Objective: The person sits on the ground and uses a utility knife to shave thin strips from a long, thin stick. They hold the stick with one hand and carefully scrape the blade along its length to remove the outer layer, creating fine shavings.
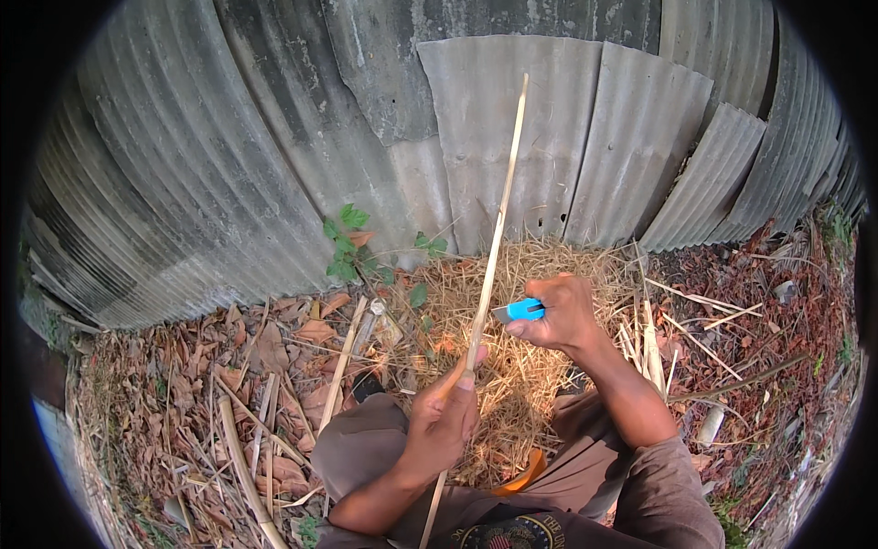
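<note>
My left hand (442,424) is closed round a long, pale bamboo strip (495,247). The strip slants upward, its thin tip pointing toward the metal fence and its lower end passing down by my lap. To the right of the strip, my right hand (561,311) grips a blue box cutter (526,310). A short grey blade sticks out of the cutter toward the strip, with a small gap between the two. Below both hands lies a heap of thin straw-coloured shavings (521,384). Something orange (526,473) shows between my legs.
A corrugated metal fence (366,110) stands across the far side. Cut bamboo pieces (242,462) lie among dry leaves (274,348) on the left. More pale strips (651,352) lie at the right, near a whitish cylinder (711,425). A green plant (346,247) grows by the fence.
</note>
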A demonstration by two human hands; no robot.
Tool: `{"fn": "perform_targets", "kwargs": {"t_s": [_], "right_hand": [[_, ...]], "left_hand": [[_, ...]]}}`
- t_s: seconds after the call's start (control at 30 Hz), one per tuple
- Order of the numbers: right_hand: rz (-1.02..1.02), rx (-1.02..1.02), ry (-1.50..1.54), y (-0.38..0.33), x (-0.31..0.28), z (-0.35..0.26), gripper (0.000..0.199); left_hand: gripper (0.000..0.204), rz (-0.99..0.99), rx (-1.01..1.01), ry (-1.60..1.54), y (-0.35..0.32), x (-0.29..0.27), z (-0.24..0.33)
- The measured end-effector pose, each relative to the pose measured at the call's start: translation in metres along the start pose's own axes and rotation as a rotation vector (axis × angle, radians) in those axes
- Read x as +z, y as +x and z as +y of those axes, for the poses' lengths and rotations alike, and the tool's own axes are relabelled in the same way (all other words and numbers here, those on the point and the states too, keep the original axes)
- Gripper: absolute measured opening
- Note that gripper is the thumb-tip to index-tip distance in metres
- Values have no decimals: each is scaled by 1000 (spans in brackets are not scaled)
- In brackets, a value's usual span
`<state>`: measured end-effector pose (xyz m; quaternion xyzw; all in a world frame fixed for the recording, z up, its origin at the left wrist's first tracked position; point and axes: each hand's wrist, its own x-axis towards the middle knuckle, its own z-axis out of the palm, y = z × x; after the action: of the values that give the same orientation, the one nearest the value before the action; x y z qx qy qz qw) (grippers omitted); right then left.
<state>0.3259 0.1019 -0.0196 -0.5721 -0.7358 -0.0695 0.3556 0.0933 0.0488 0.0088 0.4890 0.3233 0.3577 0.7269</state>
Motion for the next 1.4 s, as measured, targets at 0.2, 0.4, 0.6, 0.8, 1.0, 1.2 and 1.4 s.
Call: {"fn": "perform_targets", "kwargs": {"t_s": [0.2,0.4,0.6,0.8,1.0,1.2,1.4], "right_hand": [[39,-58,66,4,2,-9,68],[70,49,-115,15,8,14,69],[192,328,-133,23,-10,69,77],[138,221,50,6,-11,21,78],[19,-11,31,3,-4,-6,74],[-9,-21,-47,5,5,-6,72],[-11,71,-79,12,9,16,70]], "left_hand": [[43,-29,38,6,0,7,-6],[44,4,34,115,0,7,-17],[44,-76,31,129,-8,17,-15],[44,2,71,66,-7,7,-8],[43,38,42,146,-7,10,0],[43,108,104,349,-11,10,-8],[43,66,70,337,-6,2,-18]]}}
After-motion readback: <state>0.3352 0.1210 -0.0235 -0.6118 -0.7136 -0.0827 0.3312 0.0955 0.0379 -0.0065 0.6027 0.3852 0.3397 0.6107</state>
